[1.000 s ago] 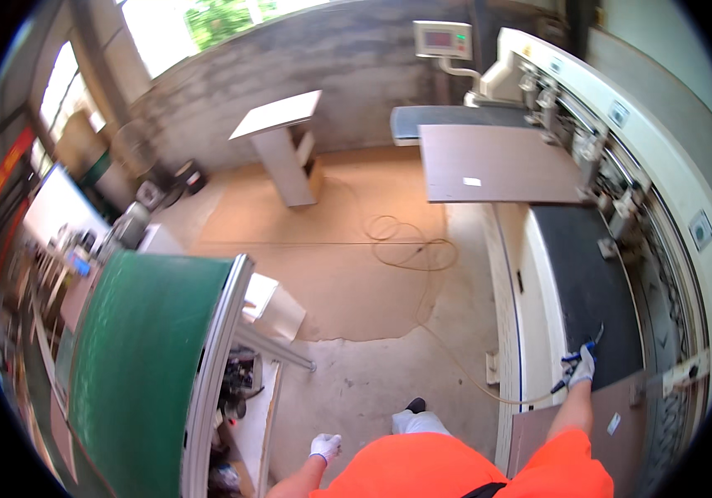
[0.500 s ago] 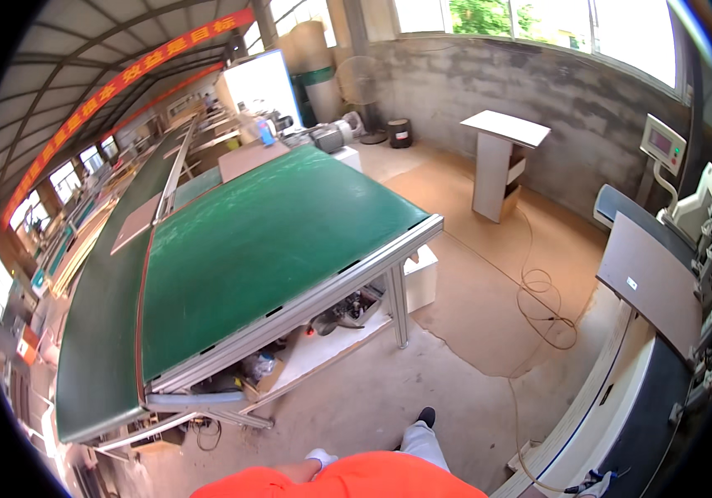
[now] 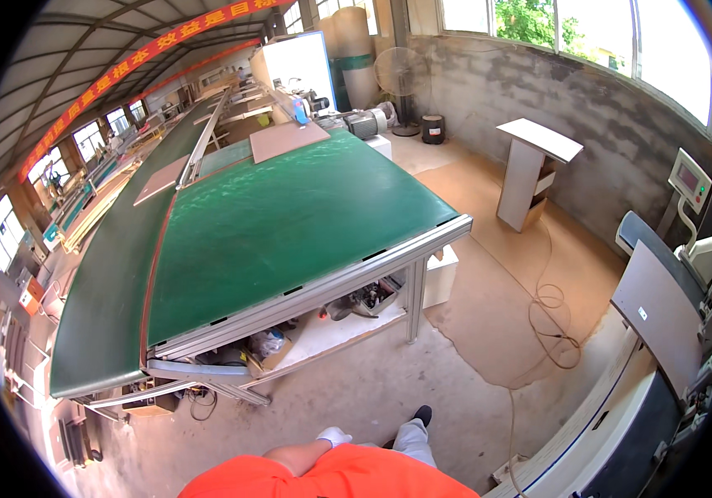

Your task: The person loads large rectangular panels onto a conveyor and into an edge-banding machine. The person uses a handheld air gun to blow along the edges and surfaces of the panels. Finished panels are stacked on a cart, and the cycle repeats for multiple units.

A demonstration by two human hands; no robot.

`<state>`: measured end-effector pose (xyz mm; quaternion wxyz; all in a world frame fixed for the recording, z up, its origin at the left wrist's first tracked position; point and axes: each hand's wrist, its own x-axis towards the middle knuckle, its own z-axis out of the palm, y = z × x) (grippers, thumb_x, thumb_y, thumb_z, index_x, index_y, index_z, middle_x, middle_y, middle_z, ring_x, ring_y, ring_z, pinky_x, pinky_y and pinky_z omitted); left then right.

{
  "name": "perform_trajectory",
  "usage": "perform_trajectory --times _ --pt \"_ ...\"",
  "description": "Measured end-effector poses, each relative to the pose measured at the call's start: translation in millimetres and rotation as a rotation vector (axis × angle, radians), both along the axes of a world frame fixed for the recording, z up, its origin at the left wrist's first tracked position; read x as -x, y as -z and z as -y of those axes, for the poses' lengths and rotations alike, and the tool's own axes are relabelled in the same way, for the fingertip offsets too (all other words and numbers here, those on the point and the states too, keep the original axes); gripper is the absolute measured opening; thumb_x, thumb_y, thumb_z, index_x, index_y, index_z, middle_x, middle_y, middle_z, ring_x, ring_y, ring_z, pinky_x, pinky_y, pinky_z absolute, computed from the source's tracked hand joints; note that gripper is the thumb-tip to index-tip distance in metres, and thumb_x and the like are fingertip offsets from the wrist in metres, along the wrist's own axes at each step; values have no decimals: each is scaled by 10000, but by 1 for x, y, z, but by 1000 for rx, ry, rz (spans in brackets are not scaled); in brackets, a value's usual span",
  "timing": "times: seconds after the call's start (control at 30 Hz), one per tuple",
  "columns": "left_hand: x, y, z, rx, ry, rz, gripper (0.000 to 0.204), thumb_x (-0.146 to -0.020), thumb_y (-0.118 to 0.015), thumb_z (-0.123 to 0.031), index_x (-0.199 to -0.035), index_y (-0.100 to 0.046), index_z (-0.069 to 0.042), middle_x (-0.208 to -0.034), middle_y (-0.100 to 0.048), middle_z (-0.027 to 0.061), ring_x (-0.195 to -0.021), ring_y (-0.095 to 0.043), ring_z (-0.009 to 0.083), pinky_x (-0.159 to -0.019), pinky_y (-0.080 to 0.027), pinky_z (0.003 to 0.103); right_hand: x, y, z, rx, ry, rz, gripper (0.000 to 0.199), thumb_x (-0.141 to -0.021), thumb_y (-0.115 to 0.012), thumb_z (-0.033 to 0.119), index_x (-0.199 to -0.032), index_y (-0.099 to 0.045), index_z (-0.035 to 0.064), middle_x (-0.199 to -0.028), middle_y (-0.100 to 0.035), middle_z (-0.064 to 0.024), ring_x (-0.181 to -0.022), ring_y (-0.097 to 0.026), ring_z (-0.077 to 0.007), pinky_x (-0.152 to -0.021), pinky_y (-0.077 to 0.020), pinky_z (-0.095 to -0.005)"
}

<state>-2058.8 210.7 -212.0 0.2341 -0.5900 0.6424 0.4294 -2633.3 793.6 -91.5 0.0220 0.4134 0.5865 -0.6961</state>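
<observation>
Hanging at the lower edge, just short of the near end of the green conveyor belt (image 3: 289, 224), the white-gloved left hand (image 3: 335, 436) is seen over the concrete floor (image 3: 356, 390); nothing is held, though whether its fingers are curled cannot be told. The right hand is hidden from view. Beyond the belt's far end, a brown board (image 3: 288, 139) is seen lying. Right of the belt, a grey panel (image 3: 659, 319) is cut off by the rim.

Open concrete floor (image 3: 389, 390) between green conveyor table (image 3: 289, 224) and grey machine (image 3: 663, 332).
</observation>
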Motion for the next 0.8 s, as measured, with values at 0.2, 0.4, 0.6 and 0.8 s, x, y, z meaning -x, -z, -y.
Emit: perform_trajectory --times 0.2,0.4,0.6,0.8 --pt "9 5 -6 -15 33 -29 517 -898 -649 -497 -1129 -782 -54 -1190 -736 227 -1165 -687 400 -991 -524 469 -3 -5 5 -46 -3 9 568 -1047 -472 505 -1073 -743 7 -1166 -738 -161 -993 -617 -327 -991 -417 -570" --pt "18 -1 -5 -8 51 -30 520 -918 -626 -507 -1115 -782 -52 -1173 -741 224 -1149 -689 404 -982 -522 474 4 6 4 -39 -18 -4 591 -1053 -449 526 -1125 -736 15 -1159 -734 -170 -999 -622 -327 -975 -437 -595" --pt "50 -4 1 0 115 0 546 -912 -603 -517 -1142 -778 -54 -1206 -736 213 -1166 -685 399 -988 -521 478 16 18 -6 -40 -20 60 539 -1051 -467 502 -1143 -734 43 -1168 -730 -168 -985 -627 -323 -964 -472 -608" --pt "111 -3 34 -54 240 37 506 -908 -592 -481 -1107 -788 -59 -1183 -744 210 -1143 -694 395 -973 -529 474 7 25 -45 167 -82 185 477 -1047 -497 471 -1136 -735 67 -1176 -726 -162 -956 -632 -316 -942 -508 -611"
